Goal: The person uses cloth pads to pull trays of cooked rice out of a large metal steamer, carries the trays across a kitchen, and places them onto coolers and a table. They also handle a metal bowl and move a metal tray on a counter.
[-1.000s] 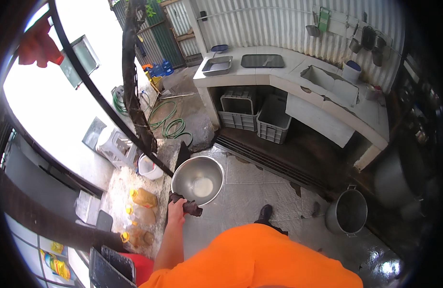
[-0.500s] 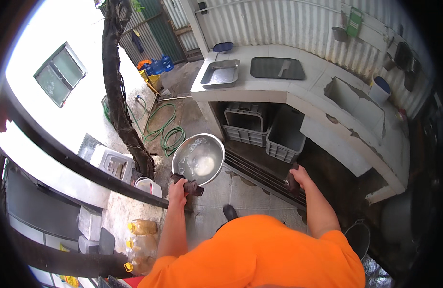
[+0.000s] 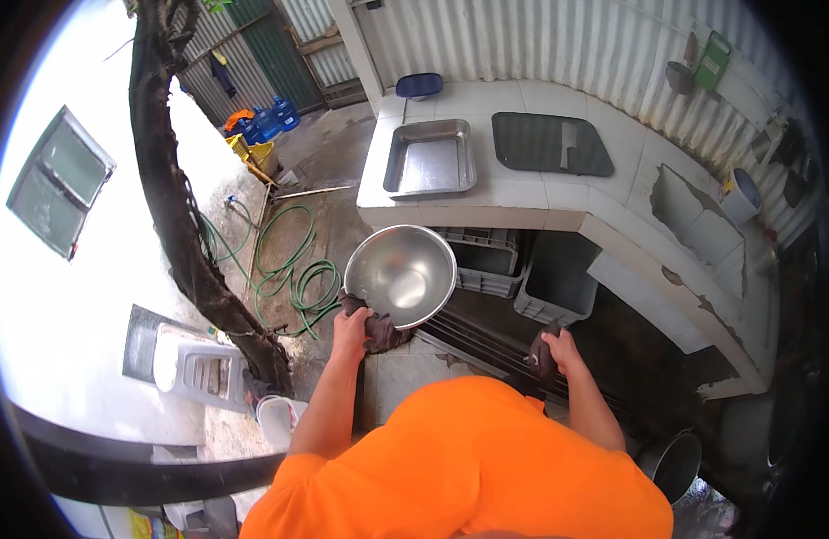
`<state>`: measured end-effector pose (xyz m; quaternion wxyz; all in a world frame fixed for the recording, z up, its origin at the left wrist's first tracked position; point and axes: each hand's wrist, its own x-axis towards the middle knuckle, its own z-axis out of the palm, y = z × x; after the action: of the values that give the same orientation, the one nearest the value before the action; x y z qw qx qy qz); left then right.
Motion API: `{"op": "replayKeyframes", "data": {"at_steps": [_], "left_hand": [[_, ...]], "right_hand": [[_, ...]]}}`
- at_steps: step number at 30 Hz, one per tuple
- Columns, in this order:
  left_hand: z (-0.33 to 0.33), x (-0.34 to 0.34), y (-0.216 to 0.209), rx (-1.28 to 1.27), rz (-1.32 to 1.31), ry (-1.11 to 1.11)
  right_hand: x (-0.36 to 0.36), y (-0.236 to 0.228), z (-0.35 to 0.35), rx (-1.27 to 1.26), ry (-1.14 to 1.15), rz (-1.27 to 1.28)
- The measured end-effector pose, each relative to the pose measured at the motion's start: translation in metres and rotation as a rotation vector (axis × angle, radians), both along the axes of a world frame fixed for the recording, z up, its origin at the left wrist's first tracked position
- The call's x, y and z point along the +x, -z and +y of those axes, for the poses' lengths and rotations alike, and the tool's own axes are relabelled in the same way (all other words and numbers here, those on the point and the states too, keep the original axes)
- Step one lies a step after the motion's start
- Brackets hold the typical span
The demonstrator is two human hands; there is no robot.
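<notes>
A large round metal bowl is just ahead of my left hand, open side up, with a bright reflection on its inside. My left hand is closed around a bunched dark brown cloth. That cloth overlaps the near left rim of the bowl; I cannot tell whether the rim is gripped through it. Off to the right, my right hand grips a second dark brown cloth, which hangs down over a dark slatted grate, apart from the bowl.
A white tiled counter curves from ahead to the right, bearing a metal tray and a dark board. Grey crates stand beneath. Leftward are a leaning tree trunk, a green hose and a white bucket.
The view has shifted, and the bowl now overlaps the counter's front edge. Pale swirls seen inside the bowl have given way to plain shiny metal. Both hands keep their cloths.
</notes>
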<state>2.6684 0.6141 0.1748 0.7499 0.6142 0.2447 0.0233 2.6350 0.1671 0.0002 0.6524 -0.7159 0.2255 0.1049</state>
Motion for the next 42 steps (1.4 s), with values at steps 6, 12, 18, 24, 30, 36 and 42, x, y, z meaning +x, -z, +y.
{"op": "replayKeyframes", "data": {"at_steps": [6, 12, 18, 24, 30, 36, 42], "left_hand": [[0.027, 0.085, 0.003, 0.037, 0.024, -0.07], [0.049, 0.154, 0.0, 0.086, 0.058, -0.115], [0.074, 0.217, 0.001, 0.069, 0.048, -0.142], [0.118, 0.281, -0.001, 0.126, 0.054, -0.04], [0.174, 0.358, -0.008, 0.27, 0.121, 0.137], [0.201, 0.424, -0.019, 0.393, 0.117, 0.324], [0.206, 0.477, -0.021, 0.391, 0.102, 0.392]], "right_hand": [[0.194, -0.062, 0.05, -0.005, -0.069, -0.328], [0.396, -0.085, 0.108, -0.186, 0.036, -0.352], [0.417, -0.066, 0.183, -0.42, -0.095, -0.388], [0.351, -0.057, 0.208, -0.304, -0.509, -0.421], [0.29, -0.057, 0.205, -0.266, -0.34, -0.115], [0.289, -0.033, 0.223, -0.101, -0.089, -0.109], [0.394, -0.071, 0.27, -0.219, 0.157, -0.202]]}}
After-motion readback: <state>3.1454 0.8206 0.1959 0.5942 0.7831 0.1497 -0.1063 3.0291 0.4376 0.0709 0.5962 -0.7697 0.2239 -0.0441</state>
